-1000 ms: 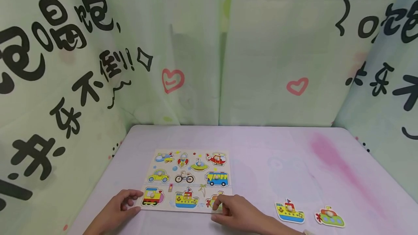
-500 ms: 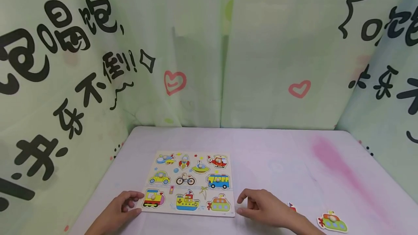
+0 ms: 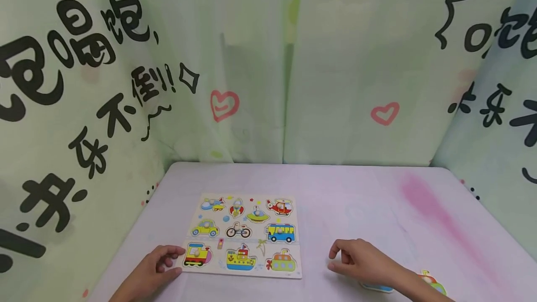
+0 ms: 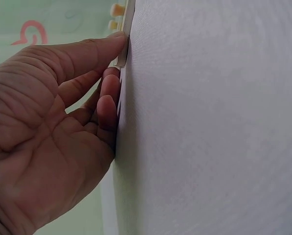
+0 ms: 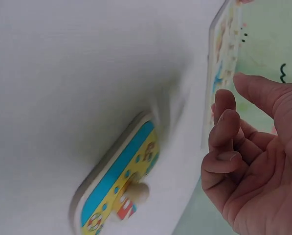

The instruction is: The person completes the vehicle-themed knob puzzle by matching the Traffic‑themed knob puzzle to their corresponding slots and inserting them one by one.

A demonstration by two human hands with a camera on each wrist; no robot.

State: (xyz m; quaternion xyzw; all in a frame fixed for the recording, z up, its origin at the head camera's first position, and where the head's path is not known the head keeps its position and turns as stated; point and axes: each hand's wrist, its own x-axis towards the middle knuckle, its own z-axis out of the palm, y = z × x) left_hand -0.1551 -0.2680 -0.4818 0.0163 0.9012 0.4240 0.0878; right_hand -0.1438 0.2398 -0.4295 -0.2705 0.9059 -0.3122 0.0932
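Note:
A wooden puzzle board with vehicle pictures lies at the left of the table. My left hand holds its near left corner, thumb on the front edge and fingers at the side. In the left wrist view the thumb tip presses the board's edge. Right of the board, my right hand hovers with loosely curled fingers and nothing in them. Partly hidden under that hand lies a ship puzzle piece; its round wooden knob shows in the right wrist view. The forearm partly covers a submarine puzzle piece.
Several board pictures, such as the train and the bus, carry small knobs. A pale tabletop with a pink smear is enclosed by a light green printed curtain.
My right hand has moved right, from over the board's submarine picture to above the loose ship piece, covering much of it. The left hand stays at the board's corner. The view has shifted slightly.

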